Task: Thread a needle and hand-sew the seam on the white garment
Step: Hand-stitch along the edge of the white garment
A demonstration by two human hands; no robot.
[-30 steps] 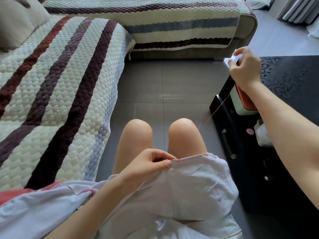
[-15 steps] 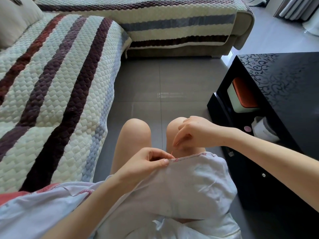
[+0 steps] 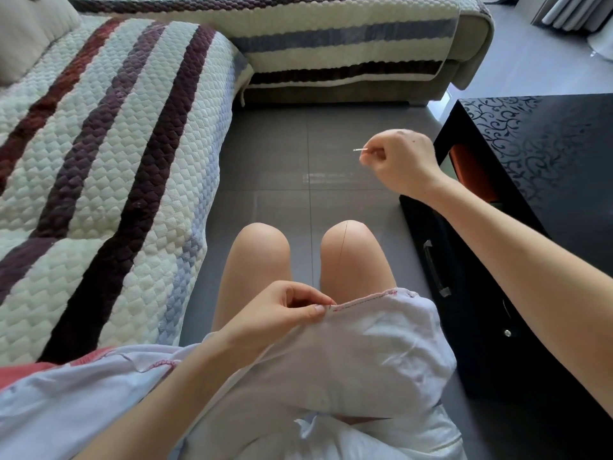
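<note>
— What sort of place?
— A home; a living room, seemingly.
— Shown by what?
— Corner sofa [image 3: 472,51] under quilted striped covers [image 3: 132,144], grey floor tiles [image 3: 282,154], glossy black coffee table [image 3: 547,134] with scrollwork, curtains [image 3: 564,11] beyond.

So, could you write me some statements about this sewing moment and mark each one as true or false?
1. The right hand pinches the needle in the air, apart from the white garment. True.
2. The left hand lies flat on the sofa. False: it pinches the garment at its seam.
3. A thread runs up from the seam across one knee. True.
4. The garment is spread on the black table. False: it is draped over the person's thighs.
</note>
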